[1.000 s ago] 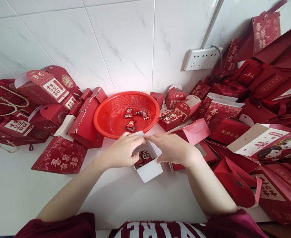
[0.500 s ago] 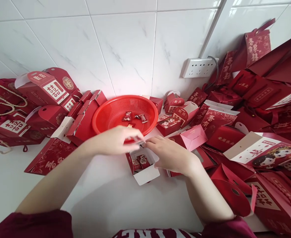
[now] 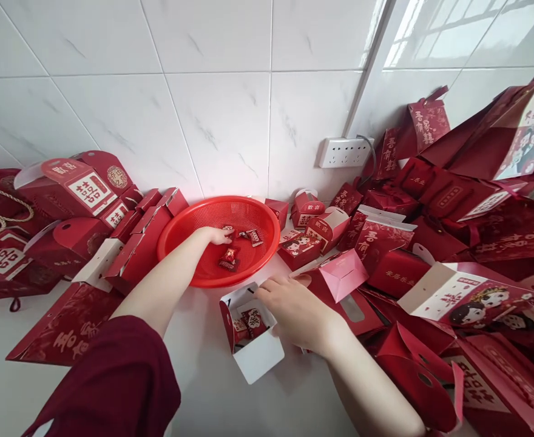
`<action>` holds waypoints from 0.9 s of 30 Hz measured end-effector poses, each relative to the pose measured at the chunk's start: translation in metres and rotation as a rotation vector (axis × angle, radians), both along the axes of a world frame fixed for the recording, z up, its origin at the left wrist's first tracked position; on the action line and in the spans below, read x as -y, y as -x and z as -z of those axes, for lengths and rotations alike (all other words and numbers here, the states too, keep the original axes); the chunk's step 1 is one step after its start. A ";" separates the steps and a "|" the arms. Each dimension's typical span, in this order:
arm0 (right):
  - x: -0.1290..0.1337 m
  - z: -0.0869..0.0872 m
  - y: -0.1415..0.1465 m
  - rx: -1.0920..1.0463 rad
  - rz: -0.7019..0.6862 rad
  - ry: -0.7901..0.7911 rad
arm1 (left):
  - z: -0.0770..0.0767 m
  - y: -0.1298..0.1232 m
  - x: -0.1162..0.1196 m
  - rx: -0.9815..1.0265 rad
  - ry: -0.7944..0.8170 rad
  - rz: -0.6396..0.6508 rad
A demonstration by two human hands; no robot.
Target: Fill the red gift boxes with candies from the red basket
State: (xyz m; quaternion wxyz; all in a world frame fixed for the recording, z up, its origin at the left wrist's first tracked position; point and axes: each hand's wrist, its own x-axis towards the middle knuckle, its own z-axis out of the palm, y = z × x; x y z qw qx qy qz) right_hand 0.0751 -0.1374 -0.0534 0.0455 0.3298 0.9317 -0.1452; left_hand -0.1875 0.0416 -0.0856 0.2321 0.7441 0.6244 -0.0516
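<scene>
So from my end of the feed, the step in hand looks like picking wrapped sweets: my left hand is down inside the red basket, thumb and fingers right at a sweet beside them, but I honestly can't tell if they've closed on it. A couple more sweets lie just to the right of those fingers, and another little cluster sits just below them. My right hand is curled over the right wall of the open box, holding it, as far as I can see. The box sits just left of that hand, white flap folded out toward me, with some sweets already inside. I'd say the next move calls for a sure pinch, then enough lift to clear the basket's near rim, since the box is just below and right of it. Room-wise, there's bare counter below the left forearm and left of the box, so that's the easy side. A pink-ended box crowds the right hand's far side, with a big pile of red boxes beyond it, so I wouldn't swing that elbow wide.
</scene>
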 end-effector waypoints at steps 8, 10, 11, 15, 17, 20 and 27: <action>0.001 0.000 0.000 0.007 0.007 0.014 | 0.020 0.016 -0.017 0.071 0.104 -0.012; 0.001 0.001 -0.001 0.002 0.004 0.009 | 0.021 0.019 -0.015 0.102 0.116 -0.032; 0.001 0.001 -0.002 0.001 0.002 0.005 | 0.022 0.020 -0.013 0.122 0.112 -0.047; 0.003 -0.002 -0.002 0.006 0.002 -0.007 | 0.015 0.022 -0.003 0.240 0.007 -0.132; 0.004 -0.004 -0.002 0.010 0.005 0.000 | 0.005 0.018 0.000 0.325 -0.058 -0.161; 0.004 -0.008 -0.003 0.015 0.014 0.014 | -0.020 0.006 0.011 0.488 -0.128 -0.147; 0.000 -0.006 -0.007 -0.048 0.023 0.056 | -0.058 -0.036 0.120 0.828 -0.265 -0.022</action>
